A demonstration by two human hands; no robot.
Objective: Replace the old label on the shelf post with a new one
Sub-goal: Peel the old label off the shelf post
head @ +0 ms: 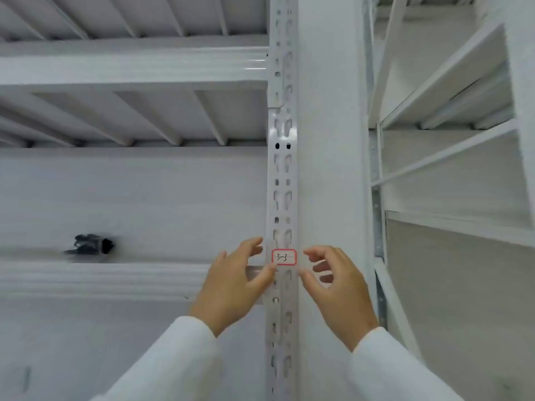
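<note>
So the left hand (234, 280) was up beside the shelf post (282, 180), fingers spread and loose, gripping nothing, with the thumb tip touching or nearly touching the post's left edge just under the label (284, 257). The label itself, a small white sticker with a red border and "3-3" handwritten on it, was stuck flat on the front of the post, sitting right between the two hands, just up and inward from each thumb. Its long side ran across the post, writing upright and facing the camera, while the post ran straight up and down. To the right of it the right hand (333, 285) was also open and empty, fingers curled a bit, index tip hovering just off the label's right edge. Honestly both were about equally close, maybe the left a hair nearer at the bottom corner. Couldn't tell if this was the old label or the new one.
</note>
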